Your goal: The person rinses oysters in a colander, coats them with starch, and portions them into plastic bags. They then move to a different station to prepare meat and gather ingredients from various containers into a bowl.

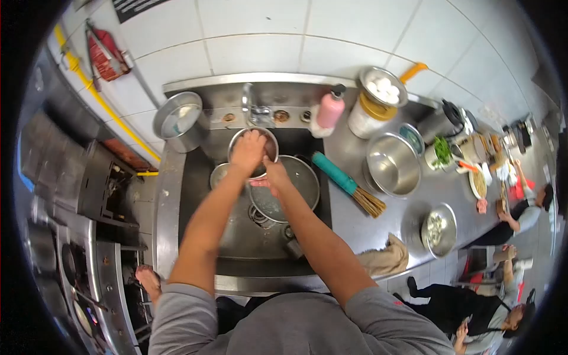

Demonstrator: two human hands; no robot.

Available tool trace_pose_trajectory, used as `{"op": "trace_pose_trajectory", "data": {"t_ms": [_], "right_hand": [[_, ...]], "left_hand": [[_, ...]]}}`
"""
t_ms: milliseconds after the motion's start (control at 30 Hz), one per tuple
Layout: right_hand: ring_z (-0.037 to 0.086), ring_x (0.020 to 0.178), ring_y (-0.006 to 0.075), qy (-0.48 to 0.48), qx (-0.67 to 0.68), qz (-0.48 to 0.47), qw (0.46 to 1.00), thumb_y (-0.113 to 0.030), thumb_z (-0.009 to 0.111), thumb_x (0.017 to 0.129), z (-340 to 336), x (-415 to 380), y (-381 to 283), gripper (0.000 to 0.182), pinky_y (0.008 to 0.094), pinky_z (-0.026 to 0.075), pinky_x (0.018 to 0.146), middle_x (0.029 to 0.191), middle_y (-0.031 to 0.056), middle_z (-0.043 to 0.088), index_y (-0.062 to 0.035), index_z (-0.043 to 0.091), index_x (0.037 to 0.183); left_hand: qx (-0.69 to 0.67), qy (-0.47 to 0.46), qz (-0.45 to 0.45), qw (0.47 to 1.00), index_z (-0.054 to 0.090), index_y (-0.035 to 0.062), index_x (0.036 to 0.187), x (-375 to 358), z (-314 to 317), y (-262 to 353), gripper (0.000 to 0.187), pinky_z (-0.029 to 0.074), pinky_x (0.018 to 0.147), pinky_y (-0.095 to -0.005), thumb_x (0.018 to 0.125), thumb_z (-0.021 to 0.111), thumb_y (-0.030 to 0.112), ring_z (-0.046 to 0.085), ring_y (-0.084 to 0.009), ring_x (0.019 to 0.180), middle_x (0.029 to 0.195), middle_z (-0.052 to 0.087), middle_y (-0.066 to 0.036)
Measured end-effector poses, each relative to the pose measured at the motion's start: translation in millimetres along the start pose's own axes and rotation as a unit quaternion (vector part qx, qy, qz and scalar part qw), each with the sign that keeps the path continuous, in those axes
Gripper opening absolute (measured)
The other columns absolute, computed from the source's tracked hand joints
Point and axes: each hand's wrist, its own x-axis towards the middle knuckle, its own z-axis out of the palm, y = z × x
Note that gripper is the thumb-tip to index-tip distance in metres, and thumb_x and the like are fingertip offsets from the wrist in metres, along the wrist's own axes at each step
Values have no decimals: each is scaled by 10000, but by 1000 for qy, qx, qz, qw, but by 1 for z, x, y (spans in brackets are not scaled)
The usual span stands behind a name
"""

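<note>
Just in front of the faucet (247,96), the fingers of our right hand (274,176) pinch the rim of the round metal bowl (271,144), while our left hand (248,151), nearer the faucet, reaches inside, its fingers' spread hidden from us.

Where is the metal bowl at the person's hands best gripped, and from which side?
Probably by the near-right rim of the metal bowl, coming from the right, as the right hand does: the mouth faces up, offering a thin edge to pinch, while the left hand reaches inside.
</note>
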Motion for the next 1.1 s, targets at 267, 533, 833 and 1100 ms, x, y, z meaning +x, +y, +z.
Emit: {"op": "trace_pose_trajectory", "data": {"t_ms": [267,533,833,1100], "right_hand": [[707,732,303,-22,-50,42,998,-515,388,1021,-32,31,-16,584,385,623,538,1073,188,639,-1,431,1296],[699,681,238,-43,-25,15,999,-472,566,967,-23,56,19,516,298,544,485,871,134,695,15,589,1135],[689,898,311,20,-698,-258,668,-491,792,698,-1,55,-67,484,433,527,748,929,133,710,-81,678,928],[685,871,296,-252,-691,-569,367,-388,798,629,70,72,-69,396,422,534,752,878,81,700,-136,702,918]], "left_hand": [[-75,-336,94,934,665,45,1055,-27,-35,-4,339,376,1024,-525,897,532,314,460,-431,1245,1416,471,-167],[-408,181,-312,839,410,37,1436,-45,-45,10,613,346,1098,-505,840,553,58,510,-368,1245,1303,566,-235],[-426,-86,-279,856,392,-5,1430,-65,-47,-39,616,554,830,-431,822,492,-12,637,-376,1099,1232,606,-287],[-163,-465,-175,852,427,-11,1380,-20,-35,-60,558,602,556,-445,825,483,-21,713,-369,852,1139,647,-281]]}}
